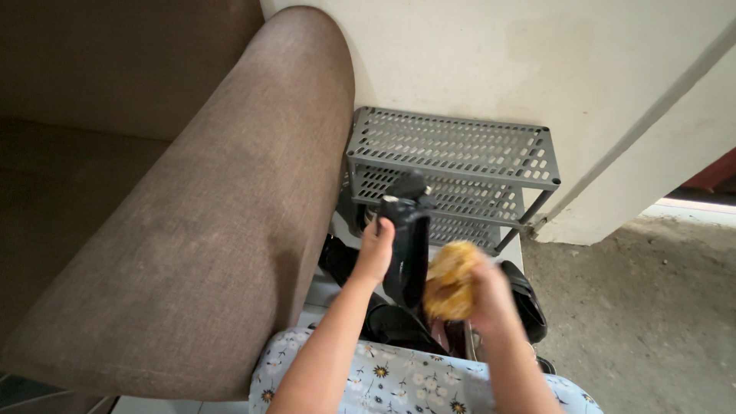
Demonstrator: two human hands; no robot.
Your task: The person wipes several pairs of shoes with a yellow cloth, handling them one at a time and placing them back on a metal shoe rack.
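My left hand (pixel 376 249) grips a black shoe (pixel 409 238) and holds it upright, heel end up, in front of a grey perforated shoe rack (pixel 452 149). My right hand (pixel 491 295) is closed on a crumpled yellow cloth (pixel 451 280) that is pressed against the shoe's right side. The cloth looks blurred. Both forearms reach out over my floral-print clothing (pixel 399 379).
A brown fabric sofa arm (pixel 207 215) fills the left side, close to my left arm. More dark shoes (pixel 529 303) lie on the floor below the rack. A cream wall (pixel 537 69) stands behind the rack; rough grey floor (pixel 652 307) spreads to the right.
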